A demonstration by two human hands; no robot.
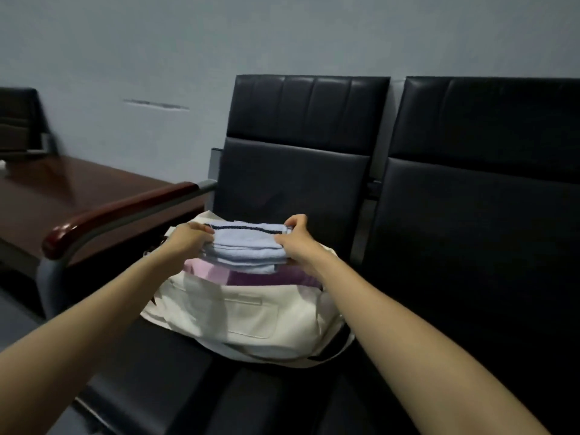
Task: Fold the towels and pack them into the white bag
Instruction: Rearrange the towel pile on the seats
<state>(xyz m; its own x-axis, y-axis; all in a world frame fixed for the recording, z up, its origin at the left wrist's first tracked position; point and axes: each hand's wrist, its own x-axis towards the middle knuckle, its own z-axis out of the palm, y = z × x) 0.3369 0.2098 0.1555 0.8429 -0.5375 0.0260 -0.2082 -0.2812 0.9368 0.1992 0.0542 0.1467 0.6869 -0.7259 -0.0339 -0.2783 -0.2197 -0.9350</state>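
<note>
Left grip (188, 238) and right grip (295, 241) clasp folded blue towel (248, 248) | both outstretched | over white bag (251, 315)

Arms outstretched, left hand (188, 238) and right hand (296, 243) gripping.

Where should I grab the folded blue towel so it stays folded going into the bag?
Grip the folded blue towel at its two short ends, from either side, as the left hand and right hand do: pinching through the flat layered stack keeps it together.
</note>
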